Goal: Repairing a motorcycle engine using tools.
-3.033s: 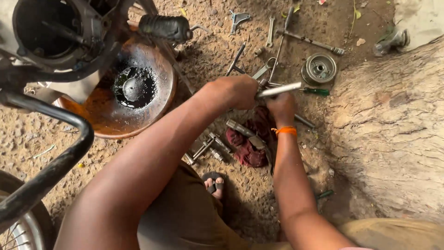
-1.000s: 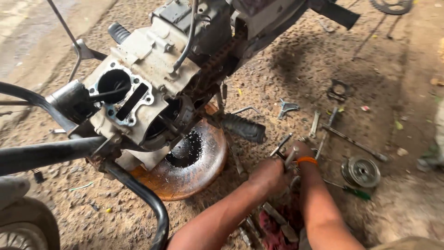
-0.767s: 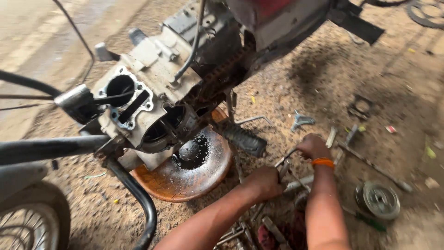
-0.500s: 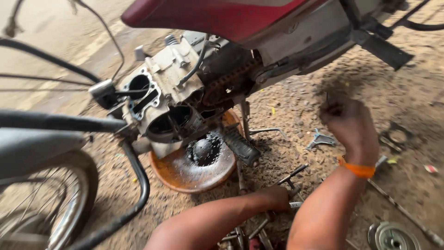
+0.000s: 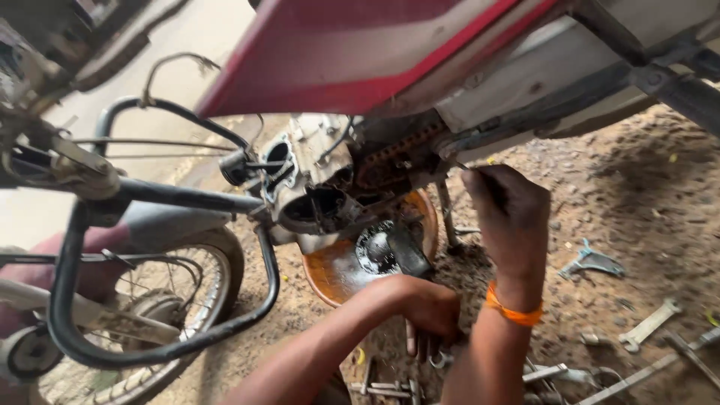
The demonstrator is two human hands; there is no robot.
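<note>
The right hand (image 5: 508, 217), with an orange band (image 5: 513, 309) round its wrist, is raised at about two o'clock from the middle of the view, its fingers curled shut round a thin metal tool (image 5: 459, 166) whose tip shows at the hand's ten o'clock, just under the motorcycle frame bracket (image 5: 480, 135); what kind of tool it is cannot be told. The left hand (image 5: 426, 311) sits low, at about six o'clock, fingers loosely bent and pointing down toward the dirt, their tips touching or just above a small metal ring (image 5: 439, 361) and some loose bolts (image 5: 386, 388); whether it grips anything cannot be told. At the left hand's eleven o'clock lies a rust-orange drain pan (image 5: 337, 274) with a dark round part (image 5: 375, 251) in it, and a black footpeg (image 5: 407, 251) crosses over the pan's rim. Above the pan, at twelve o'clock from the left hand, hangs the stripped engine crankcase (image 5: 315, 187), its open bores facing left. A red fuel tank (image 5: 360, 52) fills the top of the view. At nine o'clock runs a black crash guard tube (image 5: 150, 330) in front of the spoked front wheel (image 5: 150, 300). At three to four o'clock, on the sandy ground (image 5: 637, 210), lie a bent metal bracket (image 5: 592, 262) and an open-ended spanner (image 5: 649, 326), well apart from both hands.
</note>
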